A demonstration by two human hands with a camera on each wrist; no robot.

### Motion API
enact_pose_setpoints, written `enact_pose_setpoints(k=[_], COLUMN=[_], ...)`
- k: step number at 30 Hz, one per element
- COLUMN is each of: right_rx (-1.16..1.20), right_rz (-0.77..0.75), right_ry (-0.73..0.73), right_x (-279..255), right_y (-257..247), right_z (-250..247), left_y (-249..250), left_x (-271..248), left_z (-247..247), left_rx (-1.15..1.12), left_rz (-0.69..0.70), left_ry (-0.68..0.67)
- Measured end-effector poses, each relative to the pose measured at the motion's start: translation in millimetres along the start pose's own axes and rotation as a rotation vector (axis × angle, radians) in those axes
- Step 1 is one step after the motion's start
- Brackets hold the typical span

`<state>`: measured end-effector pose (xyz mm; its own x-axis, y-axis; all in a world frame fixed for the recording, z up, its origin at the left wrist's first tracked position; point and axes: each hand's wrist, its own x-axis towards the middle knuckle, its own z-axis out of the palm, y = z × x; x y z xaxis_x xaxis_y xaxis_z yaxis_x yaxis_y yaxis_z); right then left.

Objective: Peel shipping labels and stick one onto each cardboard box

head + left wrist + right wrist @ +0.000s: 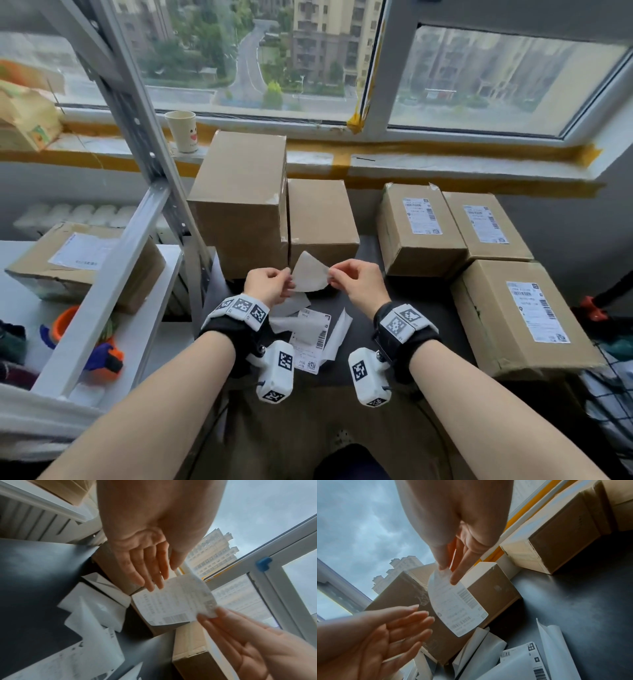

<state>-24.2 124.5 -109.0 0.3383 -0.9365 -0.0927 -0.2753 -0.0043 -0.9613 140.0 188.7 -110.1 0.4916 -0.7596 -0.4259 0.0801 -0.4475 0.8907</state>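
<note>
My right hand pinches a corner of a peeled white shipping label between thumb and forefinger, holding it in the air over the dark table. The right wrist view shows the label hanging printed side down, barcode visible. My left hand is at the label's left edge with straight fingers that just touch the paper, and it grips nothing. Right behind the label stand two bare cardboard boxes, a tall one and a lower one.
Three labelled boxes fill the table's right side. Loose label sheets and backing strips lie under my wrists. At the left is a metal shelf frame holding another labelled box. A paper cup stands on the windowsill.
</note>
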Motion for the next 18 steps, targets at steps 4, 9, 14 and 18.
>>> enact_pose_setpoints(k=[4, 9, 14, 18], right_rx=[-0.151, -0.138, -0.099, -0.064], right_rz=[-0.075, -0.087, -0.083, -0.071], right_ry=[-0.007, -0.032, -0.034, -0.005], right_x=[-12.5, -26.2, -33.8, -35.1], right_y=[-9.2, -17.9, -16.6, -14.4], right_z=[-8.1, -19.2, -28.1, -37.3], left_y=[18.9, 28.1, 31.0, 30.0], left_x=[-5.3, -11.3, -13.8, -15.8], left_z=[4.6, 6.9, 14.3, 26.9], left_rx=[-0.044, -0.068, -0.035, 0.008], left_rz=[-0.021, -0.048, -0.055, 0.002], left_ry=[-0.02, -0.001, -0.052, -0.069])
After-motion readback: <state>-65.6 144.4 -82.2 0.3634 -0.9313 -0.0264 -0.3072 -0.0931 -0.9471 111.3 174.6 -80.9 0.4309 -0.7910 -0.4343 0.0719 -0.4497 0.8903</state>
